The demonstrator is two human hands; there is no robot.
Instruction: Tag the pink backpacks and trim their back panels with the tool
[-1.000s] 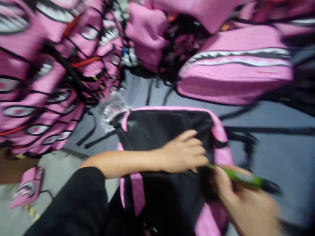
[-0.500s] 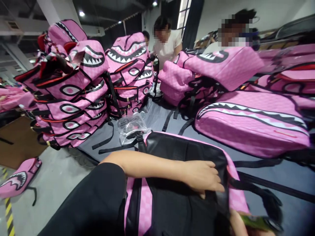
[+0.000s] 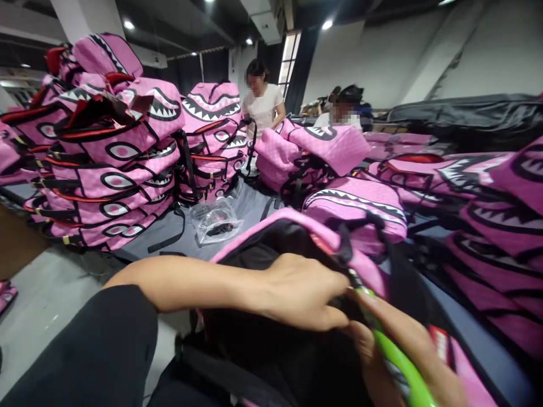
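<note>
A pink and black backpack (image 3: 271,223) is before me, its dark side towards me and its pink edge tilted up. My left hand (image 3: 303,291) reaches across it from the left. Its fingers are closed at the right part of the backpack, apparently gripping the edge; the exact spot is hidden. At the lower right, my right hand (image 3: 411,333) is closed around green-handled snips (image 3: 401,364). Their metal tip touches or nearly touches the bag edge beside my left fingertips. Black straps hang on the bag's right side.
Tall stacks of pink shark-mouth backpacks (image 3: 114,181) stand at the left and centre back. More pink backpacks (image 3: 356,203) lie ahead and to the right. A clear plastic bag (image 3: 216,220) rests on the grey table (image 3: 254,200). Two people (image 3: 263,104) are across the table.
The backpack has been tilted up and turned. My left hand has gone from lying flat on its black panel to gripping near the edge. My right hand has brought the snips up beside it.
</note>
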